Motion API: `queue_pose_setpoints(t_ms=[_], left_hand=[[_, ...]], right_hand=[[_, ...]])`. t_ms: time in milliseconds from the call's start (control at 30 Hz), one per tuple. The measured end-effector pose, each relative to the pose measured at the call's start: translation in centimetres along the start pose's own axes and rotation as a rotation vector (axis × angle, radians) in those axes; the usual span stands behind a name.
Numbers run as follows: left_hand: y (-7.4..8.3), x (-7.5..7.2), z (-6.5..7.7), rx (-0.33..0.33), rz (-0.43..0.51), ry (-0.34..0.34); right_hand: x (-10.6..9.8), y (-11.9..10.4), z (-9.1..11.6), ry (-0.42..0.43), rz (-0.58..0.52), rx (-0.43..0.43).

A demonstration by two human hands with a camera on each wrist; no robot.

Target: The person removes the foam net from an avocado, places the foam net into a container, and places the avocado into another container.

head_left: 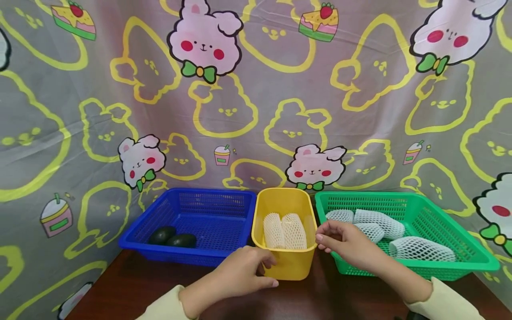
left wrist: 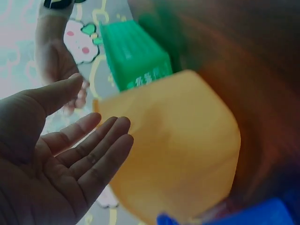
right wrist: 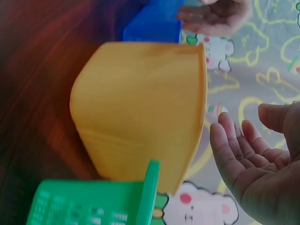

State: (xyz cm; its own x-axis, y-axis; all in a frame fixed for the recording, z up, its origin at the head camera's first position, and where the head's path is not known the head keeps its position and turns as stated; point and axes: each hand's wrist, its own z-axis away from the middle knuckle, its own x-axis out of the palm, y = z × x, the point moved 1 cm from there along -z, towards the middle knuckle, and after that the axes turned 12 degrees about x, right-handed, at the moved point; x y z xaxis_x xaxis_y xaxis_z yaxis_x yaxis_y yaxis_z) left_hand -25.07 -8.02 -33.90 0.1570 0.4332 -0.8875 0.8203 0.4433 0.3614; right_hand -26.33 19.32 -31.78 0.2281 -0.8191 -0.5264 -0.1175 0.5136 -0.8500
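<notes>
Head camera view: two bare hands reach over a dark wooden table [head_left: 224,306] toward a tall yellow bin [head_left: 286,265] that stands between two baskets. Inside the bin, two white foam nets [head_left: 274,231] lie side by side; whether anything is inside them is hard to tell. The left hand [head_left: 248,269] is near the bin's front left corner, and the right hand [head_left: 346,242] is beside its right rim, near the green basket [head_left: 460,266]. Both hands are empty, their fingers loosely bent and gripping nothing, as the wrist views confirm.

At the left, a blue basket [head_left: 180,254] holds two dark green fruits [head_left: 182,240], close together near its front left. At the right, the green basket holds at least four more foam nets [head_left: 422,249]. A grey curtain [head_left: 240,151] with cartoon rabbits hangs behind.

This looks like a moment between grasps, perhaps sorting or packing the netted items. If the nets in the bin are wanted, the next move would call for lifting the fingers over its rim and pinching one gently.
</notes>
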Motion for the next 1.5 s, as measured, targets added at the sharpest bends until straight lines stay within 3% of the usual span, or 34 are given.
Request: queue_pose_setpoints(t_ms=[200,367,567,667,867,967,1233,1500], left_hand=[[0.8,2.5,-1.4,0.096,0.015,-0.035],[1.3,4.6,-2.5,0.107,0.120,-0.055],[1.7,7.2,-3.8,0.117,0.207,-0.043],[1.6,8.4,-4.5,0.081,0.298,-0.026],[1.6,10.3,-6.2,-0.076,0.624,0.058],[1.6,11.0,-7.1,-0.141,0.744,0.105],[1.9,12.0,-8.7,-0.213,0.870,0.149],[2.6,12.8,-10.3,-0.249,1.073,0.275]], right_hand=[[-1.9,1.4,0.2,0.081,0.087,0.025],[-3.1,2.5,0.2,0.162,0.169,0.040],[-4.7,4.1,0.1,0.184,0.216,0.064],[-5.8,5.0,0.2,0.207,0.248,0.074],[-7.8,6.5,0.3,0.256,0.348,0.095],[-8.8,7.2,0.4,0.272,0.383,0.117],[-11.7,9.2,0.5,0.315,0.485,0.134],[-14.3,11.1,0.2,0.337,0.591,0.120]])
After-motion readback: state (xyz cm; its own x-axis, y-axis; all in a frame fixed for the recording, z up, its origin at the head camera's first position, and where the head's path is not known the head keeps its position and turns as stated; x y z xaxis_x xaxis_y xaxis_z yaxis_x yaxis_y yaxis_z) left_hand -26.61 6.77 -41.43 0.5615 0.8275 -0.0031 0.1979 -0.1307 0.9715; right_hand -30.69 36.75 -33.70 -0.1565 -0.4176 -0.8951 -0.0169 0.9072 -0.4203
